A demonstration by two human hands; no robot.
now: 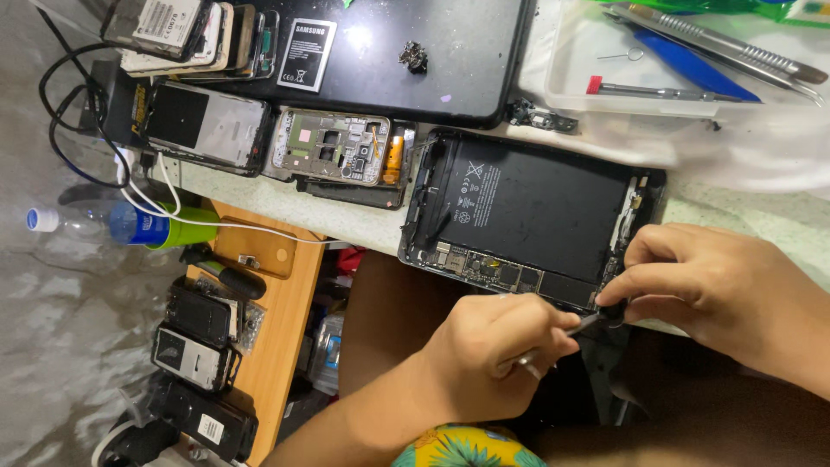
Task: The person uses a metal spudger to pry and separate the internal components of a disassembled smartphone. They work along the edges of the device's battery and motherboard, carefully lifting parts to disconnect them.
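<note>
An opened tablet (536, 216) lies at the near counter (363, 220) edge. The left hand (488, 355), fingers curled, grips a thin tool (588, 322); the right hand (718, 290) pinches the tablet's near-right corner.

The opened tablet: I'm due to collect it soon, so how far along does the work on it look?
Done: the tablet lies open, its black battery and circuit board exposed. In hand: the left hand works a slim tool at the lower right corner, where the right hand pinches a small part. Left: the tablet is not yet closed, and no screen or cover for it can be made out.
</note>
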